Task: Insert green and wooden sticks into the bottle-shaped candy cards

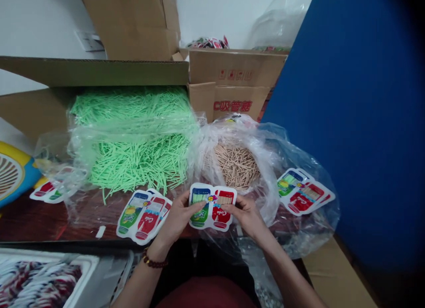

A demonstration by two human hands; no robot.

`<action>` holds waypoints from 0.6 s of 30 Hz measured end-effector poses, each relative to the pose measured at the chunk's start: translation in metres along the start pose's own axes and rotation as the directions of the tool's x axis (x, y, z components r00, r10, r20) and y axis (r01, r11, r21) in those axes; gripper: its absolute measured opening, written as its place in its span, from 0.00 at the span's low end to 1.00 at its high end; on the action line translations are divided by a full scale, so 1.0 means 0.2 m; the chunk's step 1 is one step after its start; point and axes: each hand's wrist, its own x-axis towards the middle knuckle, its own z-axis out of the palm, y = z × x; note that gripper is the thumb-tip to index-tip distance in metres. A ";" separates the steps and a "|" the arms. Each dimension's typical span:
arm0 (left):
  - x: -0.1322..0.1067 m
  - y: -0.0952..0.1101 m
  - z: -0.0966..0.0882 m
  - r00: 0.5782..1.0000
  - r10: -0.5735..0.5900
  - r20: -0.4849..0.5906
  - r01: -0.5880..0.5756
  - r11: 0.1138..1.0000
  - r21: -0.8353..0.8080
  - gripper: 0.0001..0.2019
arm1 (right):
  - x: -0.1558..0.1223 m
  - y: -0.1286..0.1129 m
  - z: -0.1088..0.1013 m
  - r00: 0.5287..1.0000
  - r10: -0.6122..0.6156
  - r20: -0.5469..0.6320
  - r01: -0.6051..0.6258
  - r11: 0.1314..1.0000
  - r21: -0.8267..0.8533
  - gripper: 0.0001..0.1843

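Far left of the fingers, a yellow and blue fan (11, 175) lies at the desk (40, 219) edge, with a few loose packs (46, 190) beside it. Behind and left of the fingers, green sticks (133, 140) fill a clear bag in an open box (93, 71). Just left of the left hand (177, 217) lies a stack (144, 215) of bottle-shaped packs printed in green and red.

The left fingers pinch the left edge of the packet (212, 207), thumb on its front. The right hand (247, 215) pinches the right edge the same way. The packet is held facing up between both hands, over the near edge of the desk. Its green half reads "Sprite" and its red half "Cola", with green and brown sticks showing in the windows at the top.

Just behind the fingers, brown sticks (237, 166) lie in a second bag. Farther back, a carton (234, 105) bears the red characters "吸管糖". Right of the right fingers, a second stack (303, 190) lies on plastic, in front of a blue board (348, 122).
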 end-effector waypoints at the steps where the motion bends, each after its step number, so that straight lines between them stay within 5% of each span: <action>1: 0.01 -0.01 0.01 1.000 0.021 -0.019 -0.021 1.000 0.019 0.17 | -0.01 -0.01 -0.01 1.000 -0.021 -0.022 0.021 1.000 -0.019 0.13; 7: 0.06 -0.06 0.12 0.993 0.117 -0.021 -0.114 0.988 0.104 0.14 | -0.07 -0.07 -0.09 0.990 -0.104 -0.097 0.085 0.979 -0.184 0.12; 11: 0.05 -0.03 0.14 0.976 0.211 0.053 -0.218 0.939 0.267 0.13 | -0.13 -0.13 -0.25 0.927 -0.216 -0.308 0.125 0.949 -0.289 0.11; 14: 0.05 -0.04 0.10 0.980 0.193 0.045 -0.197 0.932 0.304 0.14 | -0.19 -0.20 -0.44 0.789 -0.339 -0.513 0.143 0.913 -0.383 0.11; 18: 0.06 -0.09 0.03 0.983 0.179 -0.026 -0.168 0.958 0.232 0.14 | -0.22 -0.22 -0.73 0.524 -0.491 -0.696 0.127 0.853 -0.506 0.16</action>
